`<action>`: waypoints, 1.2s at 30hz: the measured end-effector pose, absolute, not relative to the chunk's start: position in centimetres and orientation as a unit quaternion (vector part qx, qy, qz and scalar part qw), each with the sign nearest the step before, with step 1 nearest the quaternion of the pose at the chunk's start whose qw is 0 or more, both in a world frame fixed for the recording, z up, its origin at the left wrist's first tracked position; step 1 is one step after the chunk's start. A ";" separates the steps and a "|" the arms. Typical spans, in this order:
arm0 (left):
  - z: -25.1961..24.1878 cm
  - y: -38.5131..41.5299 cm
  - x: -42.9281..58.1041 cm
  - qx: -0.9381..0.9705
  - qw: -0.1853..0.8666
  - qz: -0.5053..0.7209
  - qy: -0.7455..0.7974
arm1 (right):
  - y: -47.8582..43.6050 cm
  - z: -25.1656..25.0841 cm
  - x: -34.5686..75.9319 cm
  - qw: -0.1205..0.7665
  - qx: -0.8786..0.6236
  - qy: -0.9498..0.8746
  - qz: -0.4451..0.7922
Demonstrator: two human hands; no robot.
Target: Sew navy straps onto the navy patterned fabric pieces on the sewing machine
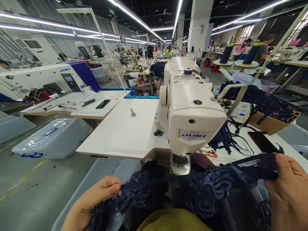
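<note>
A dark navy strip of fabric [154,182] is stretched across the front of the sewing machine [192,115], below its head. At the lower left, my left hand [103,192] pinches one end of the strip. My right hand [287,189], at the right edge, grips the wider end between thumb and fingers. Behind and below the strip lie bunched navy ruffles [216,189]. The metal free arm [181,164] of the machine stands just behind the strip's middle.
The white table [125,128] carries a small grey metal piece [132,112]. Orange-handled snips [208,154], loose navy strips [225,136] and a cardboard box [269,123] are on the right. A plastic bin [53,138] stands at left; people work farther back.
</note>
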State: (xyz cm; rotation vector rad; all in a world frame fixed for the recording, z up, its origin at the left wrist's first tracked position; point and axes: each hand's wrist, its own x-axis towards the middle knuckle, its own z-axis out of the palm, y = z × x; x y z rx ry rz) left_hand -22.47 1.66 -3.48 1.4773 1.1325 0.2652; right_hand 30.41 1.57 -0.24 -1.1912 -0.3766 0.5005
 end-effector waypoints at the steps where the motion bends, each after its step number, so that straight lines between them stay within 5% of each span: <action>1: -3.1 1.2 -23.7 0.629 0.586 0.115 0.499 | 1.8 -0.4 30.3 0.774 -0.561 -0.177 0.236; 9: -1.2 -0.5 -27.4 0.554 0.489 0.170 0.652 | 2.8 -1.0 27.9 0.723 -0.541 -0.230 0.362; 12: -0.5 0.3 -26.7 0.430 0.419 0.354 0.717 | 2.4 -0.9 27.1 0.703 -0.542 -0.249 0.386; 16: 1.2 2.2 -24.4 0.252 0.339 0.711 0.562 | 1.7 -1.8 25.6 0.677 -0.551 -0.289 0.393; 18: 2.1 3.0 -22.4 0.249 0.330 0.748 0.519 | 1.2 -2.4 24.5 0.655 -0.565 -0.330 0.378; 23: 1.9 2.6 -13.3 0.332 0.452 0.672 0.483 | -0.3 -2.4 20.3 0.515 -0.598 -0.538 0.296; 27: 0.5 1.1 -5.2 0.499 0.622 0.424 0.430 | -0.8 -1.6 16.9 0.473 -0.491 -0.702 0.203; 31: 0.1 0.3 -1.9 0.567 0.559 0.384 0.467 | -0.9 -1.6 15.4 0.451 -0.427 -0.782 0.057; 36: 0.4 0.1 -2.4 0.731 0.333 0.354 0.480 | -1.1 -1.5 15.1 0.411 -0.428 -0.803 -0.059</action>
